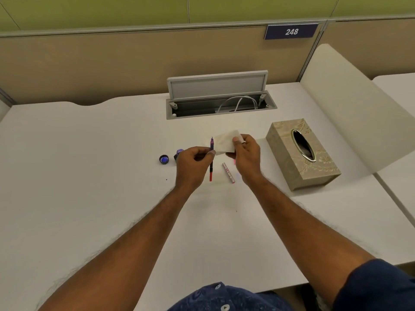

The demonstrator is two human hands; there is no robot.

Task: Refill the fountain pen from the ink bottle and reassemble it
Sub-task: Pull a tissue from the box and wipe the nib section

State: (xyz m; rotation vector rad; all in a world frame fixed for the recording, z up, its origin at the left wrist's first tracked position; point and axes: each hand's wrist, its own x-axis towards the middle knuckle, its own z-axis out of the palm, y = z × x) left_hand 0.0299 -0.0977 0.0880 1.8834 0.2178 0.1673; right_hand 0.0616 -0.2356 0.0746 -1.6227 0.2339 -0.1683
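My left hand (193, 164) pinches the inner part of the fountain pen (211, 162), held upright with its nib at the top and its red end at the bottom. My right hand (246, 153) holds a folded white tissue (225, 142) just right of the nib. The pen's barrel (228, 173) lies on the white desk (89, 176) between my hands. The open ink bottle (179, 153) stands behind my left hand, partly hidden. Its dark blue cap (164, 159) lies to its left.
A beige tissue box (303, 153) sits to the right of my hands. Behind them an open cable hatch (221, 104) with white cables is set into the desk. A partition wall (112, 63) closes the back, and a curved divider (350, 104) stands at the right.
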